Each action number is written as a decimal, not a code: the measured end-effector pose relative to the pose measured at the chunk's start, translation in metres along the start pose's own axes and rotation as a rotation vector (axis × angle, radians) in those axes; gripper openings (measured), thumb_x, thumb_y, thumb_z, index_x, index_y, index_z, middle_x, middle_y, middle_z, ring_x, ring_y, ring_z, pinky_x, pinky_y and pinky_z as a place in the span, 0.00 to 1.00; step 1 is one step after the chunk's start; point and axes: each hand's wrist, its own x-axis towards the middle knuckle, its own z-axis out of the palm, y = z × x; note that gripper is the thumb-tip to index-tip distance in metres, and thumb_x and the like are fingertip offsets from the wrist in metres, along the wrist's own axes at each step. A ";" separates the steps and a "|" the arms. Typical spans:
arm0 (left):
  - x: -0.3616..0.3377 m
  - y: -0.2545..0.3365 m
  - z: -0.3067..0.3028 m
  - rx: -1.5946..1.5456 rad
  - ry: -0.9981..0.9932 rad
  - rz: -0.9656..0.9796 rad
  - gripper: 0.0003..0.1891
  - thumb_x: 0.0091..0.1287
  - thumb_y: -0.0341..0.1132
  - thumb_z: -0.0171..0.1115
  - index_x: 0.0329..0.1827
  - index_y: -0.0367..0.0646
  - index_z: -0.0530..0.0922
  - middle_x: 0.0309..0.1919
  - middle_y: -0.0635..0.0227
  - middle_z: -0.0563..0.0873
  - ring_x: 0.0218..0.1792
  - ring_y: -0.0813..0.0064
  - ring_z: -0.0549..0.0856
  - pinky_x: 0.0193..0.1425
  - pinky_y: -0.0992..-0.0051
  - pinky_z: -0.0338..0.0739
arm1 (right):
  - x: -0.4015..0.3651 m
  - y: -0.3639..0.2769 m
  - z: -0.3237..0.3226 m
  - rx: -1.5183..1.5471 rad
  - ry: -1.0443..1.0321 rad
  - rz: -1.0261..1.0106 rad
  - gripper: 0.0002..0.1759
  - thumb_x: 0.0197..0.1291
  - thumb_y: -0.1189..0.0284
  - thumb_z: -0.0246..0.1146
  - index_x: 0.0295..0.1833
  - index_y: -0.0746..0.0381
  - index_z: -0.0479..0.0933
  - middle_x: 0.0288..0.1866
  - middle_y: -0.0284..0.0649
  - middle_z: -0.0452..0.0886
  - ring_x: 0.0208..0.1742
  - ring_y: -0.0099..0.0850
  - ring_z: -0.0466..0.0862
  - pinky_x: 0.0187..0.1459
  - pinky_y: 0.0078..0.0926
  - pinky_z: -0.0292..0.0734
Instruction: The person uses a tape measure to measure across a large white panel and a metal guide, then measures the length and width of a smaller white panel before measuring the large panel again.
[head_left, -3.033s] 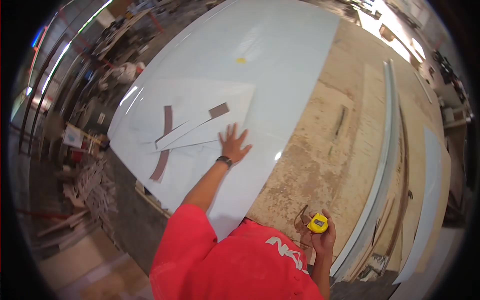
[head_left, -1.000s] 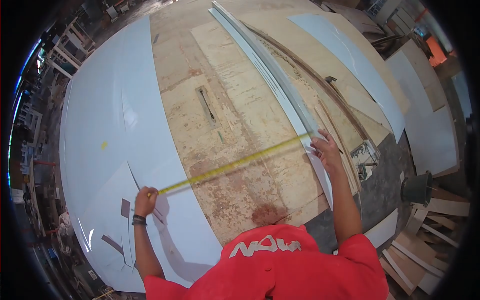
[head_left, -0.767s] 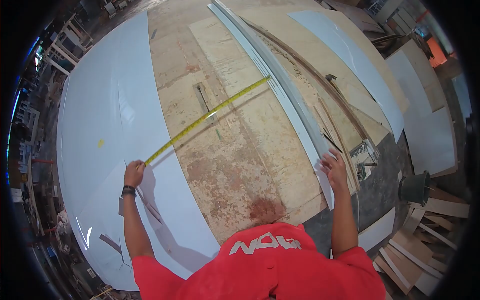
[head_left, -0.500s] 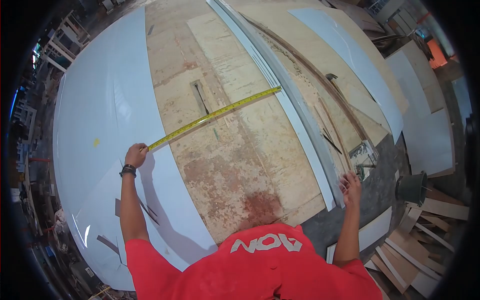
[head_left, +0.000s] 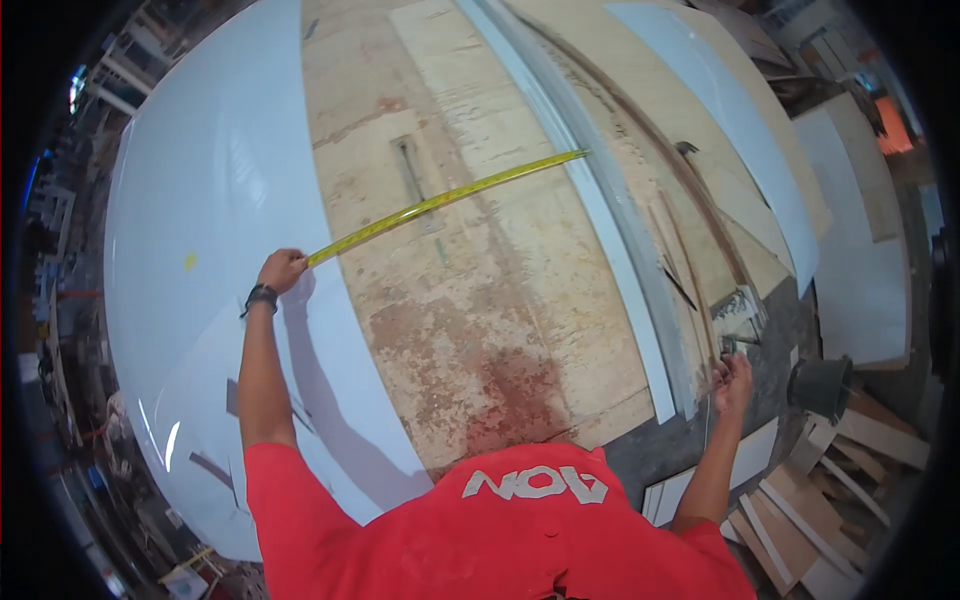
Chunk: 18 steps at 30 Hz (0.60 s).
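My left hand (head_left: 283, 270) is closed on the near end of a yellow tape measure (head_left: 450, 195), above the edge of a glossy white sheet (head_left: 215, 180). The blade stretches across the worn plywood surface (head_left: 470, 300). Its far end lies at white strips (head_left: 622, 300) beside a long grey metal bar (head_left: 660, 345). My right hand (head_left: 733, 385) is right of the bar's near end, fingers curled together. A thin line shows just below those fingers; what they hold, if anything, I cannot make out.
A hammer (head_left: 690, 160) lies beyond a long brown strip (head_left: 690, 205). Another white sheet (head_left: 740, 130) lies at the far right. A dark bucket (head_left: 820, 388) stands on the floor near board offcuts (head_left: 800, 520). Dark narrow scraps (head_left: 210, 467) rest on the left sheet.
The view has shifted slightly. My right hand has moved right, away from the bar's near end, and its fingers have curled in. My left hand still holds the tape measure, stretched out as before.
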 end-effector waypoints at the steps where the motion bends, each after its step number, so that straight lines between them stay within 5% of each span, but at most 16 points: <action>1: 0.001 -0.004 -0.002 0.022 -0.008 0.014 0.17 0.62 0.44 0.58 0.44 0.43 0.87 0.40 0.53 0.88 0.44 0.54 0.87 0.53 0.62 0.80 | 0.010 -0.001 -0.006 0.003 0.022 -0.017 0.17 0.67 0.66 0.65 0.59 0.55 0.73 0.43 0.34 0.82 0.37 0.25 0.83 0.35 0.25 0.81; 15: 0.017 0.004 -0.020 -0.024 -0.113 -0.068 0.17 0.58 0.42 0.60 0.45 0.43 0.88 0.38 0.56 0.90 0.40 0.60 0.88 0.52 0.66 0.80 | 0.062 -0.024 0.000 -0.064 0.061 -0.026 0.17 0.67 0.62 0.64 0.57 0.55 0.71 0.47 0.35 0.76 0.43 0.27 0.80 0.38 0.26 0.79; 18: 0.021 0.000 -0.019 -0.055 -0.103 -0.055 0.17 0.57 0.41 0.60 0.44 0.44 0.88 0.38 0.58 0.90 0.40 0.61 0.88 0.51 0.67 0.80 | 0.068 -0.028 0.002 -0.119 0.203 -0.038 0.20 0.65 0.59 0.66 0.56 0.56 0.71 0.46 0.37 0.75 0.42 0.29 0.79 0.37 0.25 0.78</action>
